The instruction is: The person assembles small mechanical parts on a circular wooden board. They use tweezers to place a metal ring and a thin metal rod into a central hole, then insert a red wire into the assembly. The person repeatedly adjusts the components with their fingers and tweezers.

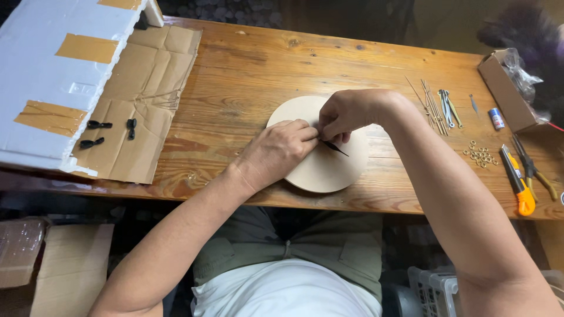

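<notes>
At the surface's [247, 76] middle, a round disc [329, 170] is steadied under the closed left hand [276, 149]. A thin black pointer [333, 147] is pinched by the right hand [346, 114], seemingly for alignment at the centre.

Surface: wooden plank surface [258, 64], knotted, varnished.
Centre: round pale wooden disc [335, 170], lying flat.
Left: flattened cardboard sheet [147, 88]; white foam block [47, 70] overlapping it.
Right: metal pins [432, 105], small brass rings [480, 155], orange utility knife [518, 188], pliers [534, 170], open cardboard box [505, 91].
</notes>
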